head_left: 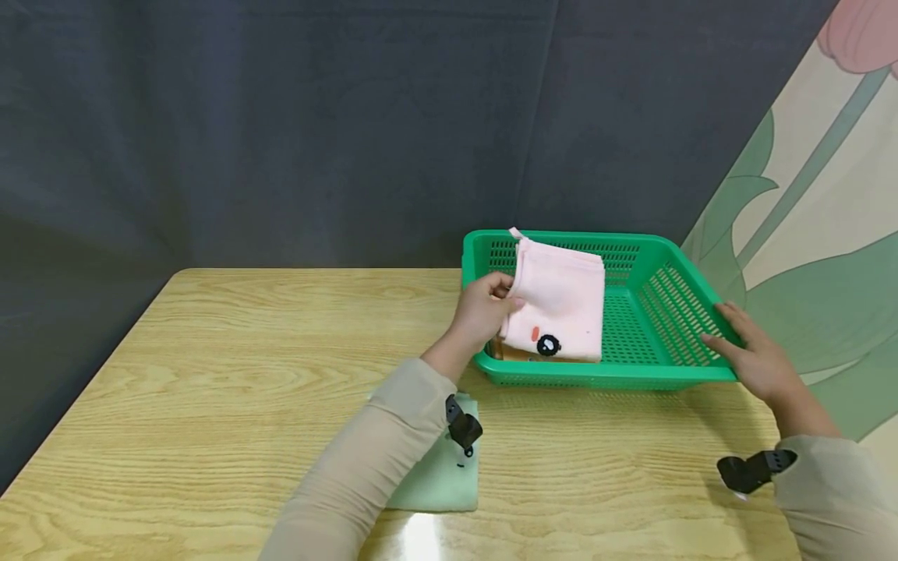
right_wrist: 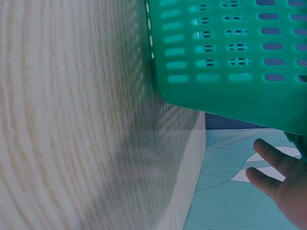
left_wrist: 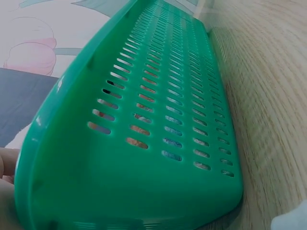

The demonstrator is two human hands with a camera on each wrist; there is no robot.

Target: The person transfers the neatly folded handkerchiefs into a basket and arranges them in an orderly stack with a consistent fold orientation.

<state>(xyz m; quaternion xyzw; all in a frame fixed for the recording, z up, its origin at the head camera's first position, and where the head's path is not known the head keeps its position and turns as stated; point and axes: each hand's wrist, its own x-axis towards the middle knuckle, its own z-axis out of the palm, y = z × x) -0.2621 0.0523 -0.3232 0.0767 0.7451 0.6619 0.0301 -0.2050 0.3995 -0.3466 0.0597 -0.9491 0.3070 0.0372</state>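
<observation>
A pink folded towel with a hanging loop and a black-and-white embroidered spot lies tilted inside the left part of a green plastic basket. My left hand pinches the towel's left edge, thumb in front, fingers partly hidden behind. At the basket's front right corner my right hand holds the rim, thumb over the inner side and fingers outside. Those fingers show below the rim in the right wrist view. Through the slots of the basket wall, orange and blue contents show in the left wrist view.
A light green towel with a small embroidered face lies on the wooden table, partly covered by my left forearm. Behind the table hangs a dark curtain. A flower-patterned wall stands close to the basket's right.
</observation>
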